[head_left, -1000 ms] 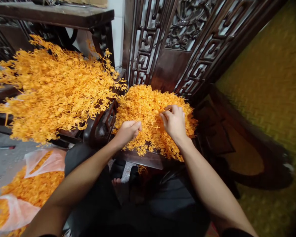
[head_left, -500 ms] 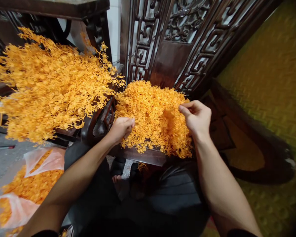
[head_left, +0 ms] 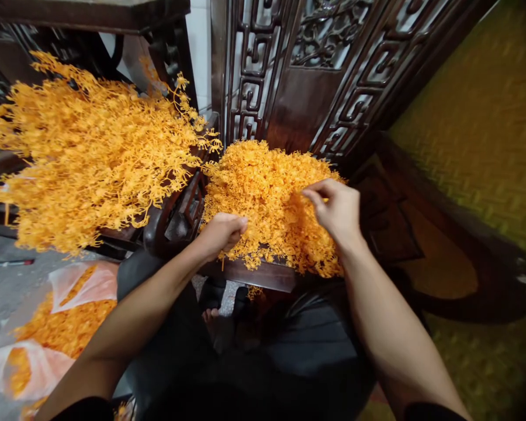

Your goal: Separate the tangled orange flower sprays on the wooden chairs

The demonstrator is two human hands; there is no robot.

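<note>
A heap of small orange plastic sprigs (head_left: 267, 187) lies on a dark wooden seat (head_left: 254, 273) in front of me. My left hand (head_left: 221, 234) is closed over the heap's front left edge, pinching a thin orange stem that hangs below the fist. My right hand (head_left: 335, 207) hovers over the heap's right side, thumb and forefinger pinched together on a small orange sprig. To the left, a much larger spread of assembled orange branches (head_left: 87, 164) rests across a dark wooden armrest (head_left: 166, 216).
A carved dark wooden screen (head_left: 315, 76) stands behind the heap. A yellow woven mat (head_left: 477, 146) covers the right side. Plastic bags of orange pieces (head_left: 56, 327) lie on the grey floor at lower left. My dark-clothed legs (head_left: 245, 362) fill the bottom centre.
My right hand swung out to the right of the heap, then came back left over it, still pinched. My left hand stayed closed at the heap's front edge.
</note>
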